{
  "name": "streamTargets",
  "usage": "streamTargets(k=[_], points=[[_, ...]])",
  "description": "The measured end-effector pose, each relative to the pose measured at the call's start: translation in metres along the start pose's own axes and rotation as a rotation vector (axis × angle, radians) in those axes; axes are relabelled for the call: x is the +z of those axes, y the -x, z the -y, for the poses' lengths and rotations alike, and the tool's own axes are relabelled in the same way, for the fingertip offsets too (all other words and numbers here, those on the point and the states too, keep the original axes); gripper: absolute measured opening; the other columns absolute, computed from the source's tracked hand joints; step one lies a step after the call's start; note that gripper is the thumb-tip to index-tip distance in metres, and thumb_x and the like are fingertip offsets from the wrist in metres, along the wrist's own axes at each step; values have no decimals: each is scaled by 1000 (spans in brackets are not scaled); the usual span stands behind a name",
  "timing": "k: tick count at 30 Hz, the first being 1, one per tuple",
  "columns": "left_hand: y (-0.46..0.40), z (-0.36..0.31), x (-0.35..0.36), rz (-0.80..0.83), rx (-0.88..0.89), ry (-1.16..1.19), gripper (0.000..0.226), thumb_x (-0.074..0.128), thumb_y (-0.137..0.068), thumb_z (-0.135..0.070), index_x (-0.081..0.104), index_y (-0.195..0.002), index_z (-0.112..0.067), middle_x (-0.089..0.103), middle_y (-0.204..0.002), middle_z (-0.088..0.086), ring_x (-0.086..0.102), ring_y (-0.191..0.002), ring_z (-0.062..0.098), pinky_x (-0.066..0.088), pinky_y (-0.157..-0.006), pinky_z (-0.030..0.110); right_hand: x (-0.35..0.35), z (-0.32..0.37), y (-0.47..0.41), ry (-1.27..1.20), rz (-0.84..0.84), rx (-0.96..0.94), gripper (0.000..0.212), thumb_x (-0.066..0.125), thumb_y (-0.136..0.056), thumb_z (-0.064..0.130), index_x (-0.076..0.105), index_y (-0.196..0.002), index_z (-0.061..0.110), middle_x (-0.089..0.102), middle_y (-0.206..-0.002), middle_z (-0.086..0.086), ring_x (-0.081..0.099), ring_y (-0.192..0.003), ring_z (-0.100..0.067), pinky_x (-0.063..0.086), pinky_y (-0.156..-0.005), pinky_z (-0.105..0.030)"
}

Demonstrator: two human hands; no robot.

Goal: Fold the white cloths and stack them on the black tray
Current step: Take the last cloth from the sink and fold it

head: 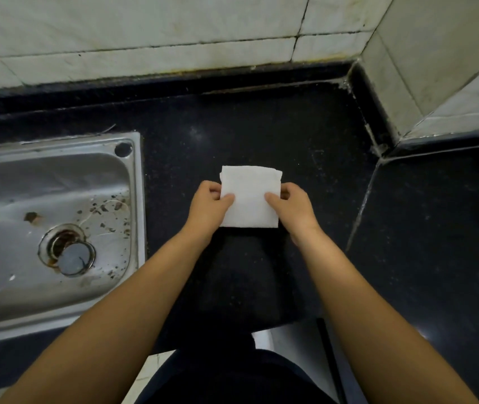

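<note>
Count: one white cloth (249, 196), two hands, one steel sink (51, 228), one black countertop (261, 135). No second cloth in view. A dark matte rectangle (247, 275) lies on the countertop just right of the sink; could be the tray, cannot tell for sure against the dark stone.

Landmark: the sink. The cloth sits to the right of the sink, apart from its rim, over the far end of the dark rectangle. Whether it rests flat or is lifted slightly, cannot tell.

Cloth relative to hands: held between them. Left hand (210, 204) on the cloth's sink-side edge, right hand (289, 204) on the edge away from the sink. Each thumb lies on top of the cloth; the fingers curl round the side edge and under it. Both hands pinching the cloth, one per side, at about mid-height. The far half of the cloth extends beyond the fingers; the near edge reaches about to the wrists.

Cloth appearance: plain white, folded to a near-square. Near edge straight and crisp. Far edge slightly uneven, with the far-right corner showing a small offset layer. Surface soft, faintly textured, no marks.

Sink: stained, with brown debris around the drain (69, 252) and a round hole at its far-right corner. Tiled wall (145, 39) beyond the sink.
</note>
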State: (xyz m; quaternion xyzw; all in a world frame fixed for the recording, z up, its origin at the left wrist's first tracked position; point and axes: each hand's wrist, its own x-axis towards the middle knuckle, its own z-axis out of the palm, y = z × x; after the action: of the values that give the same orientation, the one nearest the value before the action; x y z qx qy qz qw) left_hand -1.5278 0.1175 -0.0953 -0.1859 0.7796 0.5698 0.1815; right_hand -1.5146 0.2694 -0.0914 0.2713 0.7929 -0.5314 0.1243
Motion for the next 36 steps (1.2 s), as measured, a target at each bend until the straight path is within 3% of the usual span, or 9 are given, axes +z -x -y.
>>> streamTargets(k=[3, 8, 11, 14, 18, 23, 27, 33, 36], points=[[18, -7, -2, 115, -74, 253, 33, 59, -89, -11, 51, -122, -11, 62, -110, 4, 62, -93, 15, 53, -72, 28, -19, 3, 24, -189, 13, -21, 22, 57, -91, 13, 60, -113, 10, 63, -107, -2, 61, -97, -18, 53, -79, -32], [51, -14, 6, 319, -179, 423, 10, 57, -92, -14, 61, -101, -12, 66, -99, 5, 63, -88, 17, 52, -70, 31, -48, -15, 73, -371, -52, -29, 9, 59, -90, 11, 64, -95, 17, 67, -106, -8, 64, -100, -25, 54, -88, -43], [72, -13, 15, 413, -166, 354, 6, 57, -92, -13, 61, -94, -14, 66, -95, 4, 63, -86, 18, 52, -69, 32, -59, -39, 113, -443, -154, -36, 12, 59, -88, 8, 65, -96, 13, 68, -104, -15, 65, -95, -28, 52, -87, -46], [104, -5, 18, 507, -109, 266, 9, 55, -92, -10, 61, -88, -16, 66, -90, 3, 62, -81, 16, 51, -67, 31, -56, -66, 162, -574, -256, -35, 14, 57, -89, 4, 65, -96, 13, 68, -97, -11, 65, -89, -25, 53, -75, -38], [151, 26, 11, 709, -37, 131, 8, 55, -92, -11, 61, -91, -16, 67, -92, 2, 64, -82, 14, 51, -69, 30, -32, -108, 235, -762, -403, -27, 10, 57, -92, 14, 66, -97, 12, 68, -99, -9, 65, -89, -22, 52, -81, -41], [225, 77, 19, 958, -33, -18, 13, 52, -92, -5, 61, -94, -14, 67, -91, 3, 63, -83, 16, 52, -82, 34, 1, -170, 339, -945, -723, 79, 14, 53, -95, 16, 66, -88, 15, 68, -87, -3, 62, -78, -16, 50, -68, -31], [308, 121, 46, 1170, -16, -207, 18, 51, -91, -2, 63, -89, -16, 66, -87, 3, 61, -77, 14, 51, -76, 30, 12, -226, 446, -998, -943, 175, 15, 53, -94, 14, 66, -91, 17, 68, -89, -1, 63, -80, -18, 51, -73, -35], [467, 204, 80, 1470, 42, -444, 21, 50, -90, 1, 64, -88, -14, 66, -84, 3, 60, -73, 14, 50, -70, 28, 39, -316, 612, -1119, -1289, 229, 16, 51, -94, 12, 65, -87, 18, 65, -84, -1, 59, -77, -18, 47, -63, -28], [565, 267, 91, 1615, 39, -575, 21, 49, -89, 2, 63, -87, -14, 66, -85, 3, 60, -74, 15, 50, -71, 27, 60, -370, 710, -1165, -1444, 293, 14, 52, -95, 13, 64, -90, 18, 65, -88, -2, 60, -79, -19, 48, -66, -31]])
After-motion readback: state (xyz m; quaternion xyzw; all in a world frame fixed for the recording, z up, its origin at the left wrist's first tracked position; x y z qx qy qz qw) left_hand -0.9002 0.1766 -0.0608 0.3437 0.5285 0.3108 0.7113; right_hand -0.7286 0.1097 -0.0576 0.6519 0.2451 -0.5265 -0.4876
